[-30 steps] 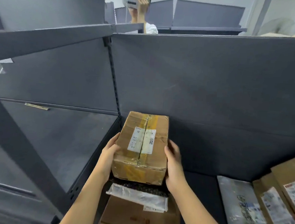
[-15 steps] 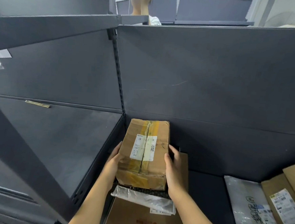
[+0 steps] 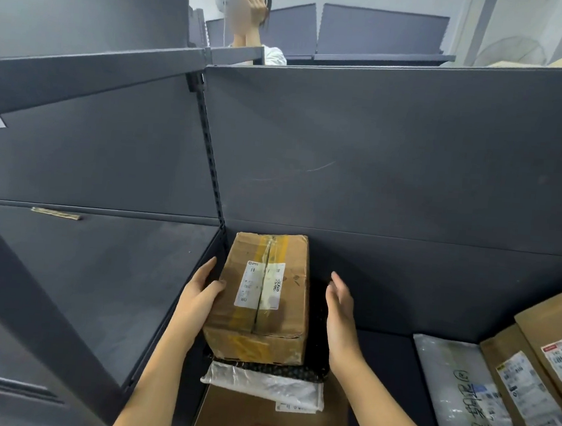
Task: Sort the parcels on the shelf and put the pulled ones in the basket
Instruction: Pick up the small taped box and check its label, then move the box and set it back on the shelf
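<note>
A brown cardboard parcel (image 3: 262, 298) with yellow tape and a white label sits on top of a stack at the left end of the dark shelf (image 3: 388, 366). Under it lie a black bubble mailer (image 3: 314, 366), a clear plastic bag (image 3: 266, 384) and a flat cardboard box (image 3: 256, 422). My left hand (image 3: 199, 293) rests against the parcel's left side, thumb on its top edge. My right hand (image 3: 339, 308) hovers just right of the parcel with straight fingers, apart from it. No basket is in view.
More parcels lie at the right: a grey plastic mailer (image 3: 459, 401) and brown padded envelopes (image 3: 528, 383). A grey back panel (image 3: 378, 153) stands behind. A shelf bay (image 3: 92, 282) sits to the left. A person (image 3: 251, 19) stands beyond the shelving.
The parcel has come down onto the stack and slid back toward the panel. My right hand has let go and moved off to the right; my left hand stays on the parcel's side.
</note>
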A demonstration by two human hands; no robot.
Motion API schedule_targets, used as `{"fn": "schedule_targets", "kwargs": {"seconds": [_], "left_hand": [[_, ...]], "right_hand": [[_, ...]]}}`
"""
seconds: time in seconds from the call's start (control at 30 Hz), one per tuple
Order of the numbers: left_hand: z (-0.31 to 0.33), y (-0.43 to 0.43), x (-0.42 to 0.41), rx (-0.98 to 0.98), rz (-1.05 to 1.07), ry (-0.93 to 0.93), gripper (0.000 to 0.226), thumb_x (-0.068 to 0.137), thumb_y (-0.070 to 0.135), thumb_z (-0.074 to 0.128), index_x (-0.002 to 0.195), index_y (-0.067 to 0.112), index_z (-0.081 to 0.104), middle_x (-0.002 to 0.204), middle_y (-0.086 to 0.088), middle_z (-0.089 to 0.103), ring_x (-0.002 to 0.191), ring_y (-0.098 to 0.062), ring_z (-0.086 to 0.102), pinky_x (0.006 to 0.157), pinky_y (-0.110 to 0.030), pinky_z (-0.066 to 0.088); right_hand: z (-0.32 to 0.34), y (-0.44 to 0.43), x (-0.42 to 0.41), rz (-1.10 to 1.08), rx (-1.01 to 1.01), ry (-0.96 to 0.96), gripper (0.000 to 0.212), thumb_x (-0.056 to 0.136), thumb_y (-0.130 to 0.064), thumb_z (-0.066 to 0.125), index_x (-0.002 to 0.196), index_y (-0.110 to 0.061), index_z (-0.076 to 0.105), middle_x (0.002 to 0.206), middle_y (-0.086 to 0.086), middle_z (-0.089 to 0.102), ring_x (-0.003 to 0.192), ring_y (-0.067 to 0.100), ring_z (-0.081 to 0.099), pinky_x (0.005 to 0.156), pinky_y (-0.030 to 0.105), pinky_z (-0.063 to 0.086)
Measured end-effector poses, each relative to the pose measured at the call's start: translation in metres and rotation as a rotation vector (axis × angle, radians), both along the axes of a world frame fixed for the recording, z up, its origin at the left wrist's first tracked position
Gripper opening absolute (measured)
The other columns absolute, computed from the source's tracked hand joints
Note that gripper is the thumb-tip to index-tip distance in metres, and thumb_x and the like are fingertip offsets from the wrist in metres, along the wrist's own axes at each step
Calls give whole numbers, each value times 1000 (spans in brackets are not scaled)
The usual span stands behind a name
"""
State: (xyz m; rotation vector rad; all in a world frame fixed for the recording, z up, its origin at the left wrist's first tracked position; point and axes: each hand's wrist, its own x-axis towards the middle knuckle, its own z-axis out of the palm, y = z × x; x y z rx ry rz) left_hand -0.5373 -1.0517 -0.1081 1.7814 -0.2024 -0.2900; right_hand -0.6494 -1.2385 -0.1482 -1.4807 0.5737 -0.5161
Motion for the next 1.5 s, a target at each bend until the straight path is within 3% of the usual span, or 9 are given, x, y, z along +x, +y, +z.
{"fn": "schedule_targets", "kwargs": {"seconds": [0.1, 0.23, 0.47, 0.6, 0.83, 1.0, 1.27, 1.4, 1.5], "left_hand": [[9, -18, -6, 122, 12, -168, 51, 92, 27, 54, 139, 39, 39, 149, 4, 40, 133, -20, 43, 107, -43, 40], [23, -62, -29, 94, -59, -282, 47, 93, 15, 51, 137, 30, 44, 150, 6, 39, 143, -12, 28, 110, -31, 32], [19, -154, -87, 134, -326, -541, 56, 93, 13, 52, 145, 24, 34, 155, 10, 26, 147, -5, 1, 122, -37, 11], [11, -206, -125, 114, -512, -522, 55, 95, 16, 50, 146, 25, 33, 155, 12, 26, 145, -1, -1, 122, -38, 9], [-1, -284, -192, 102, -820, -488, 55, 95, 13, 48, 147, 19, 32, 156, 6, 27, 147, -5, 0, 121, -39, 12], [-5, -321, -226, 87, -955, -455, 54, 95, 14, 45, 147, 22, 32, 155, 8, 26, 147, -5, -1, 122, -39, 11], [-7, -358, -224, 190, -1049, -301, 56, 95, 19, 48, 148, 26, 29, 159, 5, 17, 148, -10, 6, 113, -26, 20], [-5, -379, -212, 238, -1020, -269, 57, 94, 23, 47, 147, 30, 28, 158, 5, 20, 135, -7, 32, 93, -19, 26], [-6, -402, -203, 269, -1006, -243, 57, 95, 24, 47, 149, 24, 27, 154, 3, 30, 138, -15, 34, 98, -23, 29]], "right_hand": [[7, -8, -8, -10, -10, -34, 45, 101, -38, 31, 146, -30, 30, 150, -6, 25, 137, 12, 31, 104, 28, 28], [10, -24, -24, -29, -149, -42, 45, 99, -39, 33, 144, -33, 32, 149, -8, 26, 139, 12, 26, 109, 28, 24], [6, -82, -78, -196, -330, 49, 43, 101, -26, 36, 144, -24, 36, 148, -1, 31, 140, 14, 26, 114, 26, 21], [6, -120, -130, -368, -300, 97, 42, 101, -21, 40, 143, -22, 39, 147, 2, 33, 139, 15, 29, 116, 33, 24], [18, -165, -226, -678, -264, 128, 38, 101, -22, 37, 139, -20, 43, 135, -6, 37, 125, 5, 37, 99, 17, 24], [23, -184, -271, -791, -280, 148, 41, 101, -24, 36, 142, -26, 39, 148, -2, 29, 129, 9, 35, 100, 22, 27], [24, -215, -299, -970, -372, 214, 37, 95, -34, 45, 133, -35, 46, 138, -6, 39, 122, 14, 45, 99, 38, 42], [15, -234, -306, -963, -318, 437, 65, 85, -50, 54, 144, -33, 31, 152, -2, 24, 137, 24, 31, 105, 53, 37], [4, -244, -307, -927, -143, 488, 107, 76, -55, 67, 152, -26, -3, 160, 1, -4, 146, 28, 10, 112, 55, 26]]}}
